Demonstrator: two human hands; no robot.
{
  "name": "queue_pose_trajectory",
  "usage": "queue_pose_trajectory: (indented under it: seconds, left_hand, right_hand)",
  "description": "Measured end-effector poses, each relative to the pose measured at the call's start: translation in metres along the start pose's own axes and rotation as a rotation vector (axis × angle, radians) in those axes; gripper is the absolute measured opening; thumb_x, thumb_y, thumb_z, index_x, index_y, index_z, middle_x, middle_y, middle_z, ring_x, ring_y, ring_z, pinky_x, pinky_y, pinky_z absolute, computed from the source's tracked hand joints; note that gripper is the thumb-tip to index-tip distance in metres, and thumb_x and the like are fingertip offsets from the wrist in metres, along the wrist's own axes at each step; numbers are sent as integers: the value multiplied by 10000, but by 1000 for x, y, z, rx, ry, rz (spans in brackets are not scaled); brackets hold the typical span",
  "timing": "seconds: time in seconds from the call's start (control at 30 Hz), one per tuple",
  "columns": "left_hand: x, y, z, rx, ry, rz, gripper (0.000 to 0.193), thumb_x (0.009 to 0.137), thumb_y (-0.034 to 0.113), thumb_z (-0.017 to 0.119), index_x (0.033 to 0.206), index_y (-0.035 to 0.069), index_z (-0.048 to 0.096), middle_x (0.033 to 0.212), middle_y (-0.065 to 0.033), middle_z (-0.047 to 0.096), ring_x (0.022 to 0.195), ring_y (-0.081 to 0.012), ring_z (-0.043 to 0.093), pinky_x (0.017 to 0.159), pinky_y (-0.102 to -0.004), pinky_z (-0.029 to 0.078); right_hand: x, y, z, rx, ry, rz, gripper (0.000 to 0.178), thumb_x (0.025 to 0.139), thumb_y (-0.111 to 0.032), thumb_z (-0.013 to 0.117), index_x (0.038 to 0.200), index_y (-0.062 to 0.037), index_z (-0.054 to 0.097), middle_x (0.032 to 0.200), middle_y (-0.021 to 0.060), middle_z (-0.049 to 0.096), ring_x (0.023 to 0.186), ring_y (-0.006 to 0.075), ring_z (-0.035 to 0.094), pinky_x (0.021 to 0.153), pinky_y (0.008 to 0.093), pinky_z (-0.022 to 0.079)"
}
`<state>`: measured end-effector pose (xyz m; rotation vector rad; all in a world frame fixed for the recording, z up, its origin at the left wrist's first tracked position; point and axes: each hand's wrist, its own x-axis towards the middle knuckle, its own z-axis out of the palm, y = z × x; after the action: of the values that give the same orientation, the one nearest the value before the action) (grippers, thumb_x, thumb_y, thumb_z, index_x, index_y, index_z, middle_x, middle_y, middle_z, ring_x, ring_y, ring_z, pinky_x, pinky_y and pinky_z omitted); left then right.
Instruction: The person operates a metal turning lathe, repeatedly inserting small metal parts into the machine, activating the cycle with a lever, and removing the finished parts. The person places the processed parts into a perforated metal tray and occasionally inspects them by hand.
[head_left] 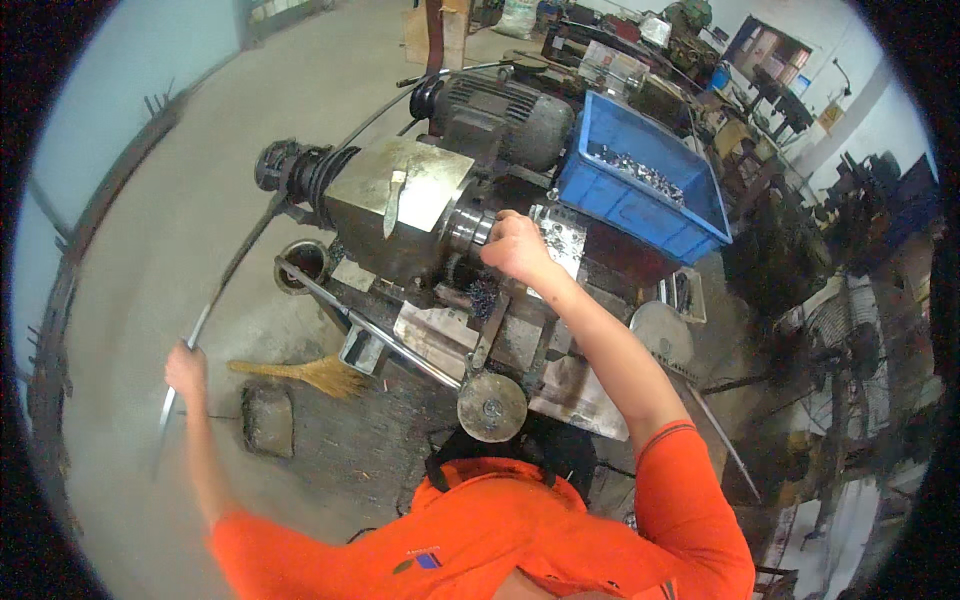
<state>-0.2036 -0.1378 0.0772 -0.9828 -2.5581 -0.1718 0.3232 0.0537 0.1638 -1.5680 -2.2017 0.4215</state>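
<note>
I stand at a small metal lathe (400,205) in an orange shirt. My left hand (186,372) is stretched out to the left and closed around the lower end of a long curved metal lever bar (235,265) that runs up to the machine's pulley end. My right hand (514,246) reaches forward and rests at the chuck (468,228), fingers curled against it; whether it grips a part is hidden. A round handwheel (491,406) sits just in front of my chest.
A blue plastic crate (640,205) with several small metal parts stands right of the chuck. A grey electric motor (500,112) sits behind the lathe. A straw broom (310,373) and a block (266,418) lie on the concrete floor at left. Cluttered machinery fills the right side.
</note>
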Motion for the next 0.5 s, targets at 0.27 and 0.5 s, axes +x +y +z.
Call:
queue_pose_trajectory:
  seconds: [0.27, 0.5]
  left_hand:
    - [-28, 22, -18, -169, -95, 167, 307, 715, 268, 601, 946, 65, 594, 805, -173, 620, 778, -346, 600, 673, -437, 473]
    - [-104, 137, 47, -517, -475, 352, 405, 736, 217, 612, 1084, 19, 552, 929, -169, 622, 863, -319, 594, 724, -370, 468]
  right_hand:
    - [-61, 28, -62, 151, 301, -320, 194, 548, -113, 597, 724, -33, 621, 1140, 216, 516, 989, 350, 542, 846, 352, 433]
    - [-213, 125, -126, 117, 457, 41, 231, 533, -93, 601, 754, -25, 619, 1138, 193, 538, 1019, 319, 542, 849, 326, 428]
